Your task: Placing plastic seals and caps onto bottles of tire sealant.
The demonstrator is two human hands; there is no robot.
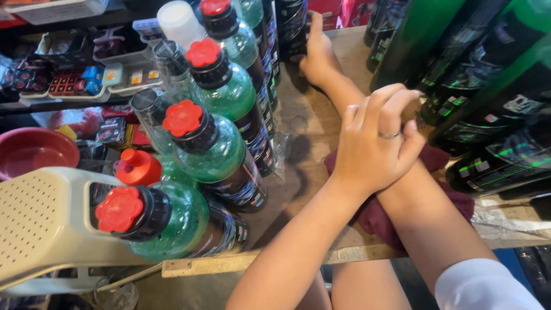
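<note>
Hands crossed over wooden shelf (pixel 310 123), left hand (pixel 373 146) open w/ fingers curled, resting on right forearm, right hand (pixel 317 54) open – touching dark-labelled bottle (pixel 291 26) at back, maroon cloth (pixel 376 215) underneath, green red-capped bottles (pixel 212 149) on left.

Right arm stretches far forward, right hand (pixel 317 54) at far end, palm down, fingers extended. Left arm crosses over it from lower left. Left hand (pixel 376 143) rests on right forearm, fingers bent and slightly spread, not closed around anything. White sleeve covers right upper arm.
</note>
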